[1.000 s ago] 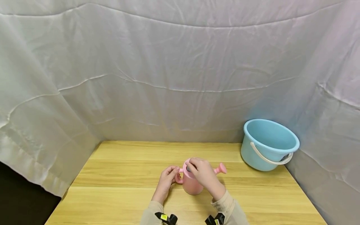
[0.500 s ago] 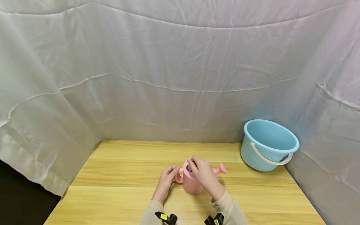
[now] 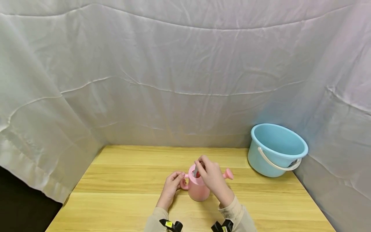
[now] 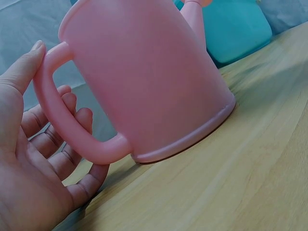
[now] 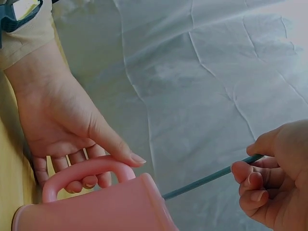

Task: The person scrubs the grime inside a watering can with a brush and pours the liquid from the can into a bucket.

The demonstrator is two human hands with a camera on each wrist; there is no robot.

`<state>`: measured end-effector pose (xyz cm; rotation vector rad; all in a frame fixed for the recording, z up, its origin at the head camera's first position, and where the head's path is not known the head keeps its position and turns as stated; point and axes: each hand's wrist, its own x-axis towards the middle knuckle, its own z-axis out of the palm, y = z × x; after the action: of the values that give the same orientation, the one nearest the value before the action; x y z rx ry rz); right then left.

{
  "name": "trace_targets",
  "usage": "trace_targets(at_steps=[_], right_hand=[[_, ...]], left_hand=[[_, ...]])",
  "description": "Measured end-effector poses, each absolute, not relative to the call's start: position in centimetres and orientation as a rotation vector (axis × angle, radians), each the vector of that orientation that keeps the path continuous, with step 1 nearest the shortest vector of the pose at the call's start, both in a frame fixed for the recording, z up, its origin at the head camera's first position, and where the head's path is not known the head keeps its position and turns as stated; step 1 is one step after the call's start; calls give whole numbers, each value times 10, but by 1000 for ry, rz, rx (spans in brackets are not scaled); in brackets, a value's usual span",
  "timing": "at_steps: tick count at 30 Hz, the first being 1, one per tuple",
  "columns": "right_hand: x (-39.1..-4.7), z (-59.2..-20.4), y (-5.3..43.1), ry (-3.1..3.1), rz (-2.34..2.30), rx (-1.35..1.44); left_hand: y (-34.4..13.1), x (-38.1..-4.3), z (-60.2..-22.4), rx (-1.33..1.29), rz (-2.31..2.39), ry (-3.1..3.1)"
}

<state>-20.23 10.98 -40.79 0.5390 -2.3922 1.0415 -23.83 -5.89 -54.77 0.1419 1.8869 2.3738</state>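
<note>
A pink watering can [image 3: 198, 192] stands upright on the wooden table, its spout [image 3: 228, 174] pointing right in the head view. My left hand [image 3: 171, 187] holds the can's handle [image 4: 57, 113], thumb on top and fingers curled through and under it. Between thumb and fingertips, my right hand [image 3: 214, 177] pinches a thin grey-green strip [image 5: 204, 183], which sticks up out of the can's top opening. Its lower part is hidden inside the can. Something red and white [image 3: 197, 175] shows in the opening; what it is I cannot tell.
A light blue bucket [image 3: 266, 164] with a white handle [image 3: 272, 163] stands at the table's back right corner. Grey cloth [image 3: 174, 106] hangs behind and along both sides of the wooden tabletop [image 3: 130, 180].
My right hand has risen slightly, drawing the thin strip further out of the can, and red and white now show in the opening. My left hand has stayed on the handle.
</note>
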Motion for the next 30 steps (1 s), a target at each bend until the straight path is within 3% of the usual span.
trace_targets(at_steps=[30], right_hand=[[-210, -431, 107, -2541, 927, 555]], left_hand=[[-59, -239, -548, 142, 2372, 1904]])
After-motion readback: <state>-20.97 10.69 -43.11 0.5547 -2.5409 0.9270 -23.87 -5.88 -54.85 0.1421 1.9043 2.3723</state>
